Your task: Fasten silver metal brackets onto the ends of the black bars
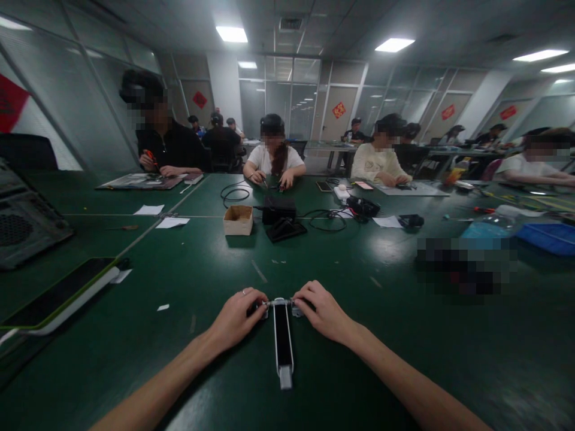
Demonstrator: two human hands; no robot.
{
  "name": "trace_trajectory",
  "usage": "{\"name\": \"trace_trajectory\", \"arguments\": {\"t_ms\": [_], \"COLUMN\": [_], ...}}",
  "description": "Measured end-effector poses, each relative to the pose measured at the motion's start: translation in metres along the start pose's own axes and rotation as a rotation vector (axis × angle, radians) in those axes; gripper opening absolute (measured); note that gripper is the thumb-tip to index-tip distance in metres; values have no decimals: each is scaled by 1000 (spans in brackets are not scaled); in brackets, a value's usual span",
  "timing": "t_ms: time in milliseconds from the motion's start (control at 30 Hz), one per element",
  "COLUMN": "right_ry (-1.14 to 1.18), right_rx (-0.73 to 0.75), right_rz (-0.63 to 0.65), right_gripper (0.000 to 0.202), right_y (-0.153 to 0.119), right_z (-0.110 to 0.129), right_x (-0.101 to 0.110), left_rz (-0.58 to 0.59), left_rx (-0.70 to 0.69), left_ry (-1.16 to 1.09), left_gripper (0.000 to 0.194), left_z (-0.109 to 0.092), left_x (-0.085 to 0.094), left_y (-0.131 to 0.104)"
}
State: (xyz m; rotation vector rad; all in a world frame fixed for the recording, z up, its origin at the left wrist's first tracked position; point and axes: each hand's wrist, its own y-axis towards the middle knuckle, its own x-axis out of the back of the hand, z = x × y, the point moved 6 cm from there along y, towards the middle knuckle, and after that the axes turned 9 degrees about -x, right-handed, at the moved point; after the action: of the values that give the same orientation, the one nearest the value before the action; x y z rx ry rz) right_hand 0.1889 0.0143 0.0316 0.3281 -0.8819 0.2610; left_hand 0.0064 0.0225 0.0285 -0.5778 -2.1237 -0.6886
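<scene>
Device [283,338]: black-faced with a pale rim, lying on the green table [215,392], between the person's forearms
Bar [281,302]: crosses the device's far end
Left hand [239,314]: fingers pinched on the bar's left end
Right hand [321,312]: fingers pinched on its right end
Beyond: an open carton [238,225] just beside a black case [279,209]
Far side: a seated co-worker [275,157] in white

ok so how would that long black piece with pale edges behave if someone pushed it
The long black piece looks stiff, given its straight pale edges. Its flat face and boxy near end suggest sliding over rolling. With the left hand and right hand at its silvery crosspiece, a near-end push might swivel it.
</scene>
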Motion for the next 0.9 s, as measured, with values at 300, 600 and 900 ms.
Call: {"name": "trace_trajectory", "arguments": {"t_ms": [300,600,900], "right_ry": [35,-40,-46], "right_rx": [-34,-27,19], "right_rz": [-13,17,-5], "right_gripper": [12,14,16], "right_y": [1,0,0], "right_z": [-1,1,1], "right_x": [2,3,1], "left_rz": [2,-4,14], "left_rx": [-13,-37,-14], "left_ry": [6,30,36], "left_gripper": [18,18,19], "left_z": [1,4,1], "left_x": [0,-2,-1], "left_y": [2,1,2]}}
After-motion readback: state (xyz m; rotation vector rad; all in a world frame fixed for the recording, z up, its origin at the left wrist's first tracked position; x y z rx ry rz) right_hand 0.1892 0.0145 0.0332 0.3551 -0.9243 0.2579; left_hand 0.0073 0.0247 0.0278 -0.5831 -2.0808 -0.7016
